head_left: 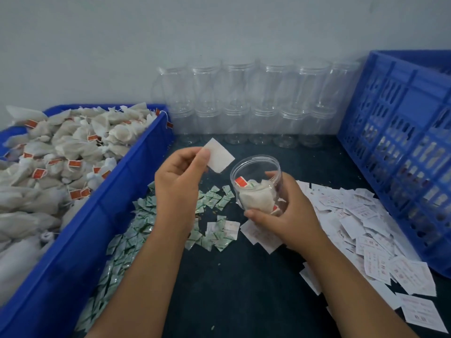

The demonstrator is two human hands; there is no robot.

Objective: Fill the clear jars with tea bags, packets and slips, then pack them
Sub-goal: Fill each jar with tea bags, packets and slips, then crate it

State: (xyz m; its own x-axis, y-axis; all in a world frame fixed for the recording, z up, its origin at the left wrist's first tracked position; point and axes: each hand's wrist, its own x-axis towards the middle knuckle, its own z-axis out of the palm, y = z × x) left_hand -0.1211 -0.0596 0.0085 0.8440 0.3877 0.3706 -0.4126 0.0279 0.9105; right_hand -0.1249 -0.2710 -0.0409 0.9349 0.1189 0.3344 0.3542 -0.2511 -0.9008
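- The right hand (288, 215) held the clear jar (253, 172) above the middle of the surface (244, 289). Its fingers were curled round the lower wall, and the jar's mouth was tipped toward the left hand (180, 181).
- The left hand had thumb and forefinger clamped on one corner of a white slip (220, 156). The slip hung just beside the jar's rim, on its far-left side, and was not yet inside.
- The jar already held red-tagged tea bags (256, 193) and what looked like a scrap of green packet, so the slip was probably the last item for this jar.
- To do this well, the free corner should lead over the mouth and the slip should slide flat down between the wall and the tea bags, not be dropped on top.
- The pinch should let go only once most of the slip was below the rim, since paper this light would flutter off easily.
- The right hand's low grip left the mouth free, and keeping that tilt steady would give the slip a slope to run down.
- Pressing the tea bags aside with a fingertip might be needed, as they bulged toward the wall.
- Supplies lay close:
  - a blue tub (97, 228) of tea bags along the left edge
  - green packets (136, 228) beside it
  - loose slips (366, 220) toward the right edge before a blue crate (402, 142)
  - empty jars (244, 106) stacked along the far edge
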